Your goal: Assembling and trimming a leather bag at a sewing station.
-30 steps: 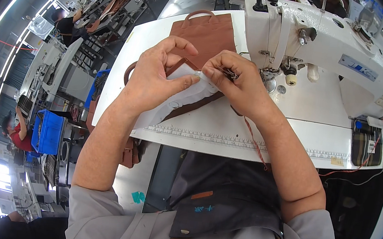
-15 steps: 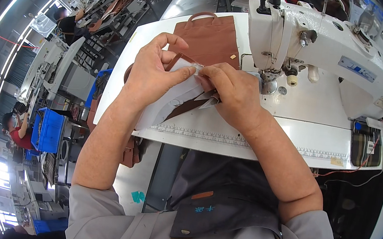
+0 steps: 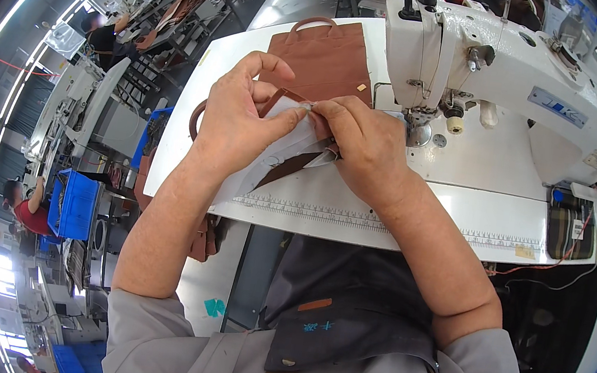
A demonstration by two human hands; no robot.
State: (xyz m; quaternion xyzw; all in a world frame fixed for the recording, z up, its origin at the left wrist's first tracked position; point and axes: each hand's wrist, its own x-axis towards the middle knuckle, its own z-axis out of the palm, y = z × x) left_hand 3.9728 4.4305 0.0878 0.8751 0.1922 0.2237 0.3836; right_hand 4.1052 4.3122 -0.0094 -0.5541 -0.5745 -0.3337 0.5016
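My left hand [image 3: 244, 116] and my right hand [image 3: 370, 150] meet above the table, left of the sewing machine's needle area. Between them is a brown leather piece with white lining [image 3: 260, 163]. My left thumb and fingers pinch its upper edge, and my right fingertips close on the same edge just beside them. A pointed, pale grey sliver [image 3: 324, 158] shows under my right palm; I cannot make out what it is. Just beyond my hands, a brown leather bag panel [image 3: 329, 60] with a looped handle lies flat.
The white sewing machine [image 3: 492, 68] stands on the right of the white table [image 3: 475, 201]. A ruler strip [image 3: 354, 217] runs along the front edge. A dark plaid pouch [image 3: 569, 227] sits at the right corner. Blue crates [image 3: 74, 205] and other people are off to the left.
Both hands stay at the same edge with only slight finger shifts. The leather piece has tilted a little, and less of the pale grey sliver shows under my right palm.
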